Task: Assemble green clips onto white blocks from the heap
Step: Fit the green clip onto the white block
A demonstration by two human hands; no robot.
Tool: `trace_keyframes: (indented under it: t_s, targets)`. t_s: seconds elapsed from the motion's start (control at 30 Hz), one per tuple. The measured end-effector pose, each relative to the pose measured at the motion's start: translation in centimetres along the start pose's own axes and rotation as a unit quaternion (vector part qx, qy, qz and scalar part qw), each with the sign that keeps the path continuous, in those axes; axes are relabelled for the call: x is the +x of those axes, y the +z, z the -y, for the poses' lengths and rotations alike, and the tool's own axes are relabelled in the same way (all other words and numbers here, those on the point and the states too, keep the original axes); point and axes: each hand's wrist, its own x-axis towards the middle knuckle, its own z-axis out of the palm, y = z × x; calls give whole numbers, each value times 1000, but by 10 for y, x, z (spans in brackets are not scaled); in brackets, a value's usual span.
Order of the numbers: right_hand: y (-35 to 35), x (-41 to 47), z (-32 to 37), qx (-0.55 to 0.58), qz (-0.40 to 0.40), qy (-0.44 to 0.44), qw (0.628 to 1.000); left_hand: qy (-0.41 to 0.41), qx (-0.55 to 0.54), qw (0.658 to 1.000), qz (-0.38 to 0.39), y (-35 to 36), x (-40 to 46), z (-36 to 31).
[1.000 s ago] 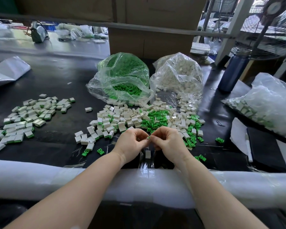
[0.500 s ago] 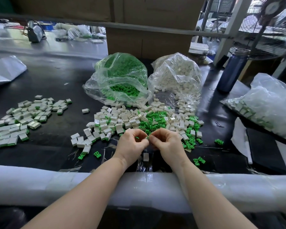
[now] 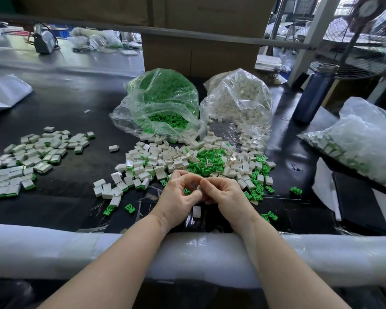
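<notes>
Both hands (image 3: pixel 202 194) meet fingertip to fingertip, their curled grip hiding whatever they pinch.

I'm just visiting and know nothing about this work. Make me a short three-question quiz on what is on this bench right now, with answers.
1. True or false: the bag of green clips stands to the left of the bag of white blocks.
2. Where is the pile of finished pieces? A) far left of the table B) inside the cardboard box C) beside the blue bottle
3. Fill in: the left hand and right hand meet just in front of the mixed ____.

Key: 1 true; 2 A; 3 heap.
</notes>
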Motion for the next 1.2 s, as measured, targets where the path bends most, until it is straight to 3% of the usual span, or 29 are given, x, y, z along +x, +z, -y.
trace_keyframes:
  t_s: [1.2]
  targets:
    - [0, -5, 3, 73, -29, 33, 996, 23, 51, 997, 62, 6, 0, 5]
